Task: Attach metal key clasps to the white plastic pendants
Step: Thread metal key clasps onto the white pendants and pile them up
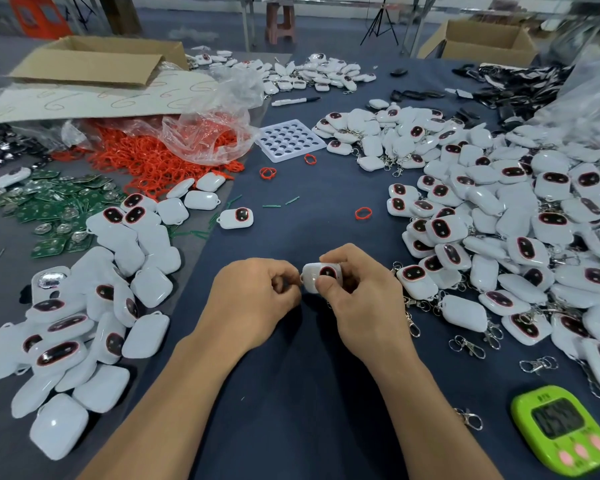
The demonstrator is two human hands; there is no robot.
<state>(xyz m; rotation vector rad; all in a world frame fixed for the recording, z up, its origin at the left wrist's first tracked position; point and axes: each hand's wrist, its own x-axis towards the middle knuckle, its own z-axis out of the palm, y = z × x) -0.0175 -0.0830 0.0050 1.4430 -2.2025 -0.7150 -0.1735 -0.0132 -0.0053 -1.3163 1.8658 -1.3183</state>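
My right hand [357, 292] grips a white plastic pendant [314, 277] with a dark oval window, held just above the dark blue table [291, 393]. My left hand [253, 296] has its fingers curled and pinched against the pendant's left end; whatever it holds is hidden by the fingers. Loose metal key clasps [466, 346] lie to the right near my right wrist. A heap of pendants without clasps [84, 306] lies at the left. A larger heap with clasps on them [520, 237] covers the right side.
A green timer [561, 429] sits at the bottom right, with another clasp [470, 418] beside it. Red rings [153, 157] spill from a plastic bag, green circuit boards [49, 209] lie at the left, a white tray [290, 140] stands mid-table, and cardboard boxes [94, 60] are behind.
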